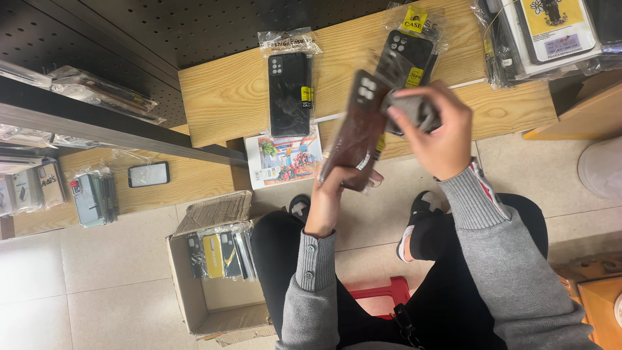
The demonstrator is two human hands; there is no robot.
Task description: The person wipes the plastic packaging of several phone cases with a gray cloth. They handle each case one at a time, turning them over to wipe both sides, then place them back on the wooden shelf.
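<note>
My left hand (328, 194) holds a dark brown phone case (357, 126) by its lower end, tilted upright in front of me. My right hand (433, 123) grips a crumpled grey cloth (409, 109) and presses it against the case's upper right side. Both hands hover above the front edge of a low wooden shelf (220, 97). My knees and sandals show below the hands.
Two bagged black phone cases (289, 91) (408, 55) lie on the shelf, with a colourful printed card (283, 159) at its edge. A stack of bagged cases (544, 35) sits far right. An open cardboard box (217, 272) of cases stands on the tiled floor. A phone (148, 174) lies on a lower shelf.
</note>
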